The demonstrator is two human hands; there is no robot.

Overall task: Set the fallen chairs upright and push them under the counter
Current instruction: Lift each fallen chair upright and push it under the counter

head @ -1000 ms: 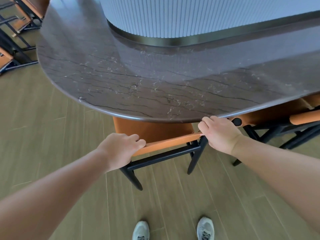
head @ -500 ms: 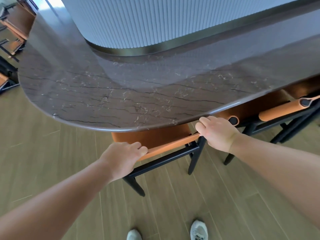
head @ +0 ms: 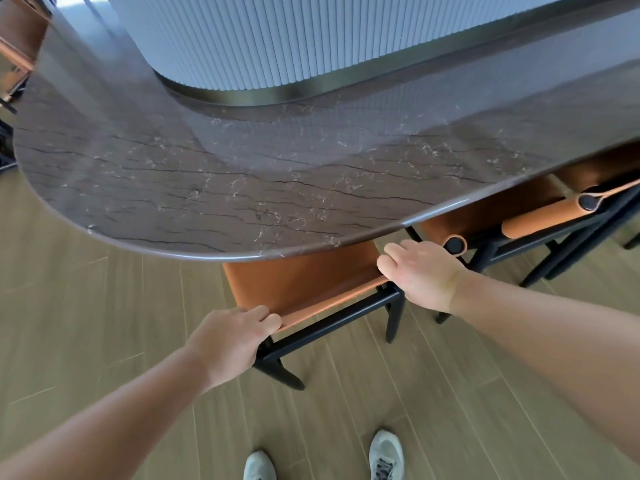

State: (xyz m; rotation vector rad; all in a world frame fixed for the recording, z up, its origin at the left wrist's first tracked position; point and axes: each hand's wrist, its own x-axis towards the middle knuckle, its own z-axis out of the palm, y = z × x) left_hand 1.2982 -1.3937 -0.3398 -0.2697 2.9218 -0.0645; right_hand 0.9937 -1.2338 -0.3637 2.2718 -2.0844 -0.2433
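An orange leather chair (head: 304, 282) with a black frame stands upright in front of me, its seat mostly beneath the dark marble counter (head: 214, 188). My left hand (head: 232, 341) grips the left end of its orange top rail, fingers curled over the edge. My right hand (head: 420, 271) grips the rail's right end next to the black post. A second orange chair (head: 491, 220) stands tucked under the counter to the right, close to my right hand.
A ribbed pale wall (head: 311, 39) with a dark metal base band rises from the counter's far side. More orange chairs (head: 17, 46) lie at the far left beyond the counter's rounded end. Wood plank floor (head: 86, 306) spreads around my shoes (head: 386, 453).
The view has shifted, and the counter's rounded end now lies farther left. Both hands keep their hold on the chair's top rail; the chair sits about as far under the counter as before.
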